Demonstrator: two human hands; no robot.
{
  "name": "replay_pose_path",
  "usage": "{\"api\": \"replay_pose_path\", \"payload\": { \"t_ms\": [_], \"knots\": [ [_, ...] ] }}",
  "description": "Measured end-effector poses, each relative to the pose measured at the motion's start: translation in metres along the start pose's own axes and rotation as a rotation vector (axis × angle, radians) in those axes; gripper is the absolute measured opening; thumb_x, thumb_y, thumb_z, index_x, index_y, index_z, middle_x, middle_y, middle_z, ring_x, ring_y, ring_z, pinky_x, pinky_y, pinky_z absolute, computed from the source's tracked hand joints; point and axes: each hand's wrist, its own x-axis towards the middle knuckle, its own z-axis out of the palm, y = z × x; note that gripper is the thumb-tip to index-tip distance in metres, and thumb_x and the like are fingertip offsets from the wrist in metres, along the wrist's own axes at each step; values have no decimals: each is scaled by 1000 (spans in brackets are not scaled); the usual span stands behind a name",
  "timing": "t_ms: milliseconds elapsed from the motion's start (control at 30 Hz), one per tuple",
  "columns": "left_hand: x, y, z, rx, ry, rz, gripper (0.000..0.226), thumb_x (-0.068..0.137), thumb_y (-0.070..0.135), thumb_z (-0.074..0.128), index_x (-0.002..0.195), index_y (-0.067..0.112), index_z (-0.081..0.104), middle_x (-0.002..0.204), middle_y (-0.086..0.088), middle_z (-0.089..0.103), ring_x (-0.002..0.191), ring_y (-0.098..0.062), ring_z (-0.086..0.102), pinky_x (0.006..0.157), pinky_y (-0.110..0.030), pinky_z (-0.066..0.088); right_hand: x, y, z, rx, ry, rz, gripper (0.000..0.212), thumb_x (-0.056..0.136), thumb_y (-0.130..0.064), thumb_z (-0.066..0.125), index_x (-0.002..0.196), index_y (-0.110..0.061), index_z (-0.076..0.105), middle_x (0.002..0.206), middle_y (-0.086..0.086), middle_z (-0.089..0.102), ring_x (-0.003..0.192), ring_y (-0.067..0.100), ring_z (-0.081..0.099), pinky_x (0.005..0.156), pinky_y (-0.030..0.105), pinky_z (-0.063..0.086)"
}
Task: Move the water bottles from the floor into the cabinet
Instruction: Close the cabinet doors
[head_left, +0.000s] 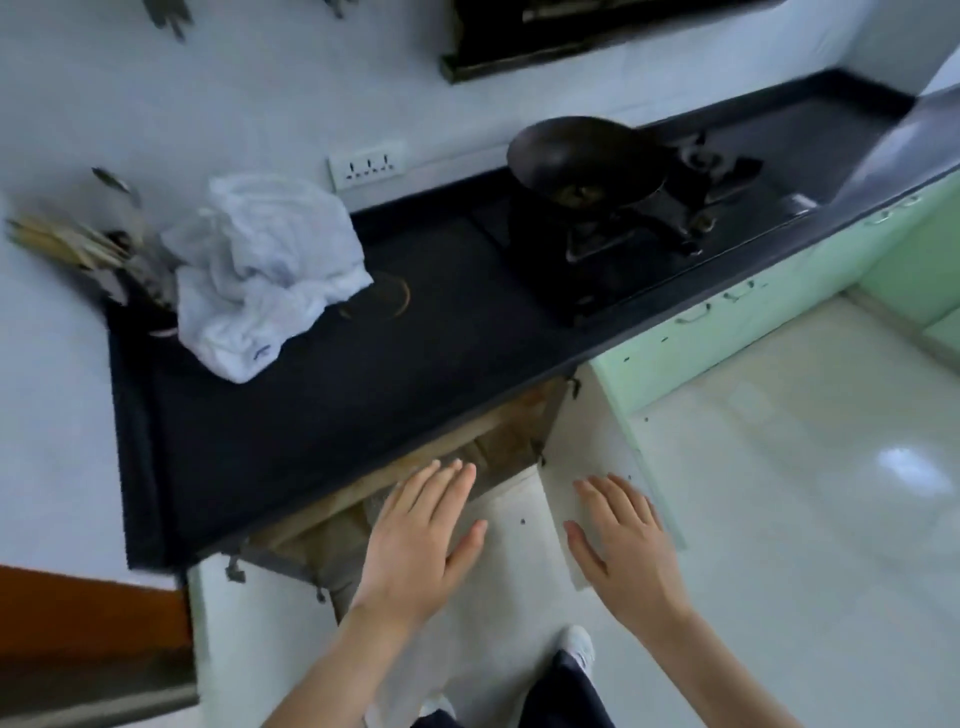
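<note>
A pale glossy floor (779, 493) fills the right side of the kitchen, open and bare alongside a row of green cupboard fronts (753, 332). A black countertop (322, 415) runs from the left wall toward the far corner, its front edge overhanging the cabinet (498, 441), which stands open directly below it with a brown interior showing. The cabinet's 2 white doors are swung out toward the person: the left door (260, 623) at lower left, the right door (597, 426) angled out beside the green fronts, leaving a clear gap between them. On the counter sit a gas stove (613, 260), a crumpled white cloth (260, 275) near the left wall and a dark wok (582, 156) on the burner.

The person's 2 hands reach forward, palms down, fingers straight and close together, grasping nothing. The left hand (415, 540) hovers with its fingertips over the cabinet's opening; the right hand (623, 545) lies across the right door's lower edge, though contact cannot be told. A white shoe (577, 644) shows on the floor between the arms. Where the water bottles are cannot be told from this view.
</note>
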Motion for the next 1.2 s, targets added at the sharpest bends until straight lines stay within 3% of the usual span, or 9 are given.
{"api": "replay_pose_path", "payload": {
  "t_ms": [133,267,433,600,733,900,1100,1200],
  "knots": [
    [16,-7,-2,16,11,71,59,97,50,41,143,15,51,146,-4,52,137,-23,46,116,-38,29,-19,12,-8,-59,44,162,53,99,-50,30,141,-22,45,141,10,54,129,40,49,102,51,46],
    [45,-6,23,32,-73,68,67,95,56,36,152,22,33,156,0,37,146,-21,31,119,-43,25,-20,47,-2,-99,-58,289,71,93,-44,55,154,-34,20,159,19,27,144,45,28,113,57,33],
    [117,-10,70,67,-170,31,69,94,57,27,154,22,30,159,-2,33,148,-23,26,120,-42,18,22,108,15,49,-149,409,65,99,-41,49,156,-29,21,161,9,27,147,31,26,118,44,29],
    [177,-24,124,63,-244,-101,59,99,44,42,152,18,34,157,-5,35,147,-27,28,120,-47,24,68,155,57,201,-282,509,57,102,-34,46,155,-21,28,156,6,35,142,27,34,114,40,34],
    [196,-45,146,109,-288,-168,54,100,32,50,151,21,37,157,-4,36,147,-28,28,120,-49,24,87,172,83,318,-381,593,54,102,-30,45,153,-24,28,150,4,40,130,29,47,101,37,43],
    [200,-70,150,179,-343,-190,48,101,24,51,148,23,42,155,-4,39,146,-29,30,119,-49,25,88,173,99,361,-422,686,50,101,-21,44,149,-29,31,134,10,56,112,34,58,82,33,42],
    [199,-102,142,153,-403,-80,50,99,22,55,147,28,44,153,-1,42,142,-27,34,111,-46,37,85,159,104,318,-400,763,59,97,-10,47,151,-30,32,116,14,58,102,37,59,74,31,36],
    [204,-121,139,116,-437,32,49,99,26,54,146,28,44,154,0,41,142,-26,33,114,-47,35,83,136,111,277,-399,881,67,93,-13,50,151,-39,28,95,11,50,79,33,52,71,31,34]
  ]
}}
